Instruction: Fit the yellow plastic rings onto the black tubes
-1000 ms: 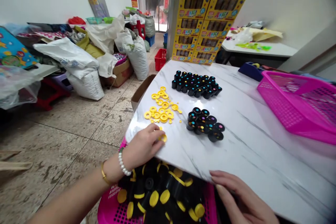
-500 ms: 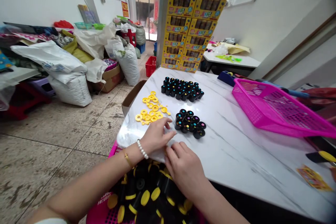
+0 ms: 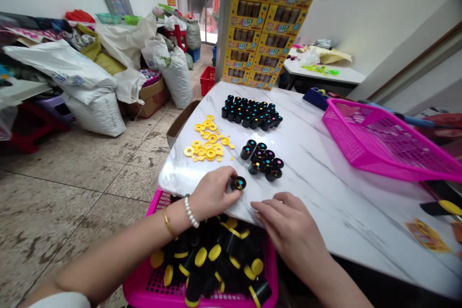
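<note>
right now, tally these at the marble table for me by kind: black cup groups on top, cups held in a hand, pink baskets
Black cup groups: 2
Cup held in the left hand: 1
Pink baskets: 2
Total: 5

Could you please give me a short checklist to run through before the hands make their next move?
1. Left hand holding a black cup: ok, open end up.
2. Right hand free: cannot tell, its palm is hidden.
3. Held cup clear of the nearer black cup cluster: ok, bare table between.
4. Yellow pieces in one heap: not ok, a small bit lies apart.
5. Yellow-capped black tubes lined up: not ok, jumbled in the pink basket.
</note>
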Motion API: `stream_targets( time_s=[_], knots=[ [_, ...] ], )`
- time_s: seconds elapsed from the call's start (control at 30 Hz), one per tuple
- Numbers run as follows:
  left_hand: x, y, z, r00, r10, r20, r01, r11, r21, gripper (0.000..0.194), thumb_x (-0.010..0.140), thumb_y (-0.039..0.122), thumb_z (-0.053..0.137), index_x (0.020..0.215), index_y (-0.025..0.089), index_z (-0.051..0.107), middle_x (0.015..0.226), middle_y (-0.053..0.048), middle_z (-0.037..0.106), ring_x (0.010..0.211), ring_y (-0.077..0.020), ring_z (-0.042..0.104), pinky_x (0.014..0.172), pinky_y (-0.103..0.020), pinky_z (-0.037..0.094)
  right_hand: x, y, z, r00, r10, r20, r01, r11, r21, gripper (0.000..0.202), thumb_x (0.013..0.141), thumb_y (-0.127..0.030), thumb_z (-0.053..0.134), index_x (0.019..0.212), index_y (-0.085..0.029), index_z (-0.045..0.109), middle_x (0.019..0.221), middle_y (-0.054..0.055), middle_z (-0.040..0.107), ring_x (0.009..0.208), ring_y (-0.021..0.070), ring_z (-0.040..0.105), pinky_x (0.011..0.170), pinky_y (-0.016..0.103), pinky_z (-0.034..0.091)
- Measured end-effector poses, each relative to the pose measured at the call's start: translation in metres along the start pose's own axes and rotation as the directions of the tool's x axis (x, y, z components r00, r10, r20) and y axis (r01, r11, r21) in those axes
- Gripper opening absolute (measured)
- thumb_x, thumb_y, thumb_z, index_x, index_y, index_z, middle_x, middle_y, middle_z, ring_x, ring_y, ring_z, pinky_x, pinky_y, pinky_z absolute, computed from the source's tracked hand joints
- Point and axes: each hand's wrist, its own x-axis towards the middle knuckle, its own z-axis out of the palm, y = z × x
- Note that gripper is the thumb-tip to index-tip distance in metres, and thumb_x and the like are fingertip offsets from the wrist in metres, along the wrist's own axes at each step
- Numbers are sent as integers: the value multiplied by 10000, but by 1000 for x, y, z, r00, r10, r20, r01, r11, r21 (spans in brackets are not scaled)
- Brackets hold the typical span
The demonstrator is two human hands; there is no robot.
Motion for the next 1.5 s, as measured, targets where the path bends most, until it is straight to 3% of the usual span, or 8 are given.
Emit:
stream_targets(
  time_s=[0.17,0.5,0.57,0.63,0.77,0.9,1.07,1.5],
  knots=[
    [-24,2,7,998,34,-52,-37,998,-51,319,826,279,581,1131,199,533,991,-50,596,909,-183,562,806,-292,453,3,11,8,983,146,-110,-110,954,279,239,882,-204,559,1079,-282,670,997,71,587,893,208,569,733,345,519],
    [-21,-9,6,993,122,1,-122,989,-86,273,749,307,678,990,187,632,946,-38,590,863,-175,570,769,-278,465,5,2,9,954,238,-182,-215,967,137,205,835,-280,627,1013,-262,729,827,55,603,751,190,562,707,351,474],
    [-21,-10,6,991,130,22,-128,988,-86,271,747,323,684,984,194,650,940,-36,593,853,-174,572,764,-277,465,5,5,6,896,441,-47,-391,835,387,208,823,-307,647,1006,-242,724,829,46,644,694,161,577,644,305,474],
    [-22,-11,7,991,126,33,-123,989,-80,264,763,329,673,994,202,659,937,-34,598,860,-175,574,768,-275,463,6,6,8,789,572,226,-566,533,629,213,803,-354,668,951,-208,712,741,29,658,575,127,563,538,259,447],
    [-21,-10,7,990,136,46,-133,990,-51,237,802,336,630,993,203,671,929,-31,606,855,-169,575,758,-267,458,18,-2,21,686,533,495,-608,46,792,223,784,-375,691,886,-177,680,510,-48,535,381,53,426,406,189,306],
    [-20,-9,7,991,126,48,-124,992,-36,236,823,340,604,995,193,672,902,-26,609,826,-160,575,740,-259,454,34,-14,34,694,584,420,-562,75,824,249,778,-350,707,668,-131,663,467,-57,463,366,26,382,388,183,261],
    [-20,-10,7,990,123,63,-120,992,-49,228,816,334,616,985,191,673,913,-22,612,846,-160,577,774,-256,453,38,-15,41,621,692,367,-572,80,816,269,774,-371,709,915,-142,711,413,-62,474,345,44,366,359,177,257],
    [-18,5,-10,984,-34,177,79,964,-255,232,867,359,520,865,173,659,699,1,599,636,-122,534,609,-234,391,37,-20,35,597,661,454,-641,53,766,328,764,-411,696,978,-163,700,470,-13,605,391,102,535,417,202,465]
  ],
)
